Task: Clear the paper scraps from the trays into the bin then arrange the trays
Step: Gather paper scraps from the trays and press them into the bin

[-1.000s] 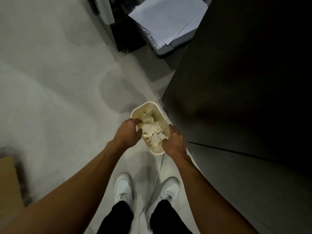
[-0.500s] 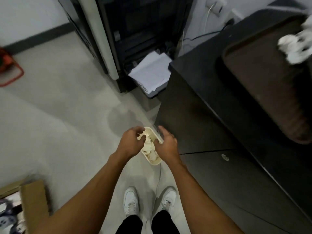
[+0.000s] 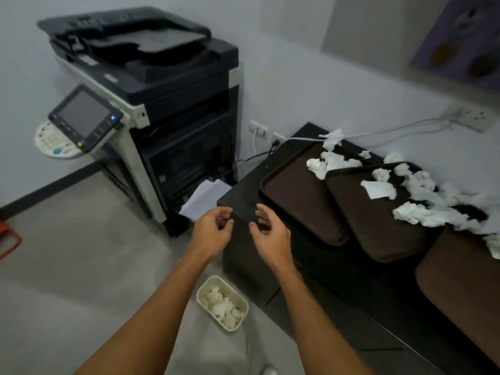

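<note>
Three dark brown trays lie on a black cabinet [image 3: 338,282]: a left tray [image 3: 292,196], a middle tray [image 3: 370,220] overlapping it, and a third tray [image 3: 465,280] at the right edge. Crumpled white paper scraps [image 3: 422,201] are strewn over the far ends of the trays and the cabinet top. A cream bin [image 3: 240,318] holding scraps stands on the floor beside the cabinet. My left hand [image 3: 211,228] and my right hand [image 3: 267,228] hover empty with loosely curled fingers at the cabinet's near corner, above the bin.
A large black and white photocopier [image 3: 151,109] stands to the left against the wall, with loose white sheets [image 3: 205,196] in its lower tray. Cables [image 3: 378,133] run from wall sockets behind the cabinet. A red object [image 3: 8,239] sits at the left edge.
Both hands have lifted out of the bin and risen to the cabinet's corner. The view has swung up from the floor to the trays and photocopier.
</note>
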Motion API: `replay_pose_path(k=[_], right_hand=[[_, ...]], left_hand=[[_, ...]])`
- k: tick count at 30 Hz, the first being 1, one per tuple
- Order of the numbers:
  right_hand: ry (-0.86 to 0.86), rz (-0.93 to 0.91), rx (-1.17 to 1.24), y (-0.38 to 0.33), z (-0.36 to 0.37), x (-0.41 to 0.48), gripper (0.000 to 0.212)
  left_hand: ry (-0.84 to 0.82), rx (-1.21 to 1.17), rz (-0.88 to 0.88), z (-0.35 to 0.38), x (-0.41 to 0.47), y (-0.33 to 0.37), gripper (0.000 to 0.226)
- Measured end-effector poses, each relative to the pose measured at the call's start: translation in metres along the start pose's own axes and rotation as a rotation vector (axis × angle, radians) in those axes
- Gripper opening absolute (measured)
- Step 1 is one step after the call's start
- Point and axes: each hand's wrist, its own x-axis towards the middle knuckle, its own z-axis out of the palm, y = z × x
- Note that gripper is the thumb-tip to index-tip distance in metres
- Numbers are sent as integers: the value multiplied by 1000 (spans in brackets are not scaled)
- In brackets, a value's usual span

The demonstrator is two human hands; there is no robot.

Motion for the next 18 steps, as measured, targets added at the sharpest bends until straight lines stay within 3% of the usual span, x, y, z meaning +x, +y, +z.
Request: replay_pose_path(k=[9, 18], right_hand=[[253, -92, -42, -45, -141, 23, 51], [453, -59, -51, -29, -287, 43, 49]], left_hand=[[-123, -41, 246, 60, 31, 146, 32], [-285, -85, 362, 167, 44, 268, 34]])
